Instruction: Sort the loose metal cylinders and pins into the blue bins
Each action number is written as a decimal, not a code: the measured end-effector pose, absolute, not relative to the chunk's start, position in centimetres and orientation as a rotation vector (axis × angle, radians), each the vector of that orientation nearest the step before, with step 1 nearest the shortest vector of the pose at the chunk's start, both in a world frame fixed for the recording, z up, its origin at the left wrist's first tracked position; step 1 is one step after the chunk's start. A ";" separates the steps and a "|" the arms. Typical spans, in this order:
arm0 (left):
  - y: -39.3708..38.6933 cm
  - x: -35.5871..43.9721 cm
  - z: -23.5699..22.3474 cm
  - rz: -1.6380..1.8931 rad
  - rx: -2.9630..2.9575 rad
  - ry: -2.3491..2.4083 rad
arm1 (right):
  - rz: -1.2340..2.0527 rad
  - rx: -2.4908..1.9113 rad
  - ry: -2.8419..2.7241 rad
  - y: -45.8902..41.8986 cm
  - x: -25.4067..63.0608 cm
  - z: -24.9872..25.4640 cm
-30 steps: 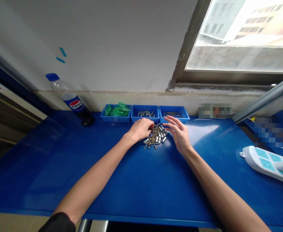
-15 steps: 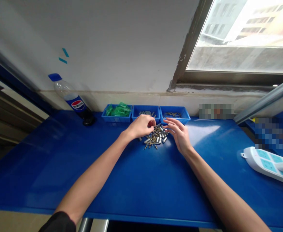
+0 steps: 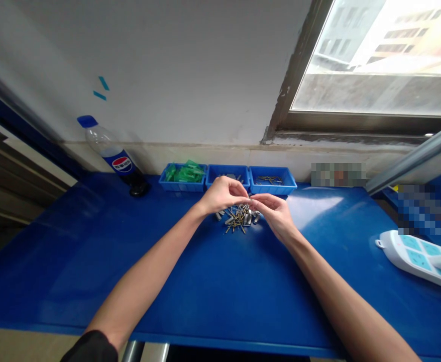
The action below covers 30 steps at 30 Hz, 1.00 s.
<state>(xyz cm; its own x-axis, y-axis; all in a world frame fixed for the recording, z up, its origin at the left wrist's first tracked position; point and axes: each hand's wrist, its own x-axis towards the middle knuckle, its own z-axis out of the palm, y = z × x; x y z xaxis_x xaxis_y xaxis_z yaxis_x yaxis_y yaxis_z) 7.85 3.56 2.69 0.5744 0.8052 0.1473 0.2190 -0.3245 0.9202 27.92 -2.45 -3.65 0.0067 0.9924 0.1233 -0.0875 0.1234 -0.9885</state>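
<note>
At the center of the frame, the left hand (image 3: 226,194) and right hand (image 3: 275,211) meet at the fingertips over a pile of small metal parts (image 3: 240,216) on the blue counter (image 3: 213,286). Each hand has thumb and fingers drawn close; whether anything is pinched between them, I cannot tell. Just behind, three blue bins stand in a row: left (image 3: 185,187), middle (image 3: 210,182), right (image 3: 273,189).

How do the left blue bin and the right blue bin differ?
The left bin holds green pieces, while the right bin holds thin metal rods. The left bin is heaped up to its rim, whereas the right bin's contents lie low inside. Both are blue, open-topped and stand in the same row by the wall.
</note>
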 end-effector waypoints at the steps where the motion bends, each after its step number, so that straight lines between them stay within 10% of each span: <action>1: 3.6 7.8 2.6 0.731 1.855 0.826 | 1.157 -1.054 -1.185 -2.4 28.0 -3.7; 30: 4.3 7.5 1.4 0.648 2.342 1.069 | 0.979 -1.097 -1.017 -2.1 28.3 -3.8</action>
<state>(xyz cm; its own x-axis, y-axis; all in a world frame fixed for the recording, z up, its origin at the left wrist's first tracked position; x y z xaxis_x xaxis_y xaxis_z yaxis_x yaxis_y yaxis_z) 7.52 4.35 1.39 0.5826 0.7832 0.2171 0.5550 -0.5785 0.5978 28.31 -2.07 -3.84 0.2422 0.9590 0.1469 -0.1105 0.1777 -0.9779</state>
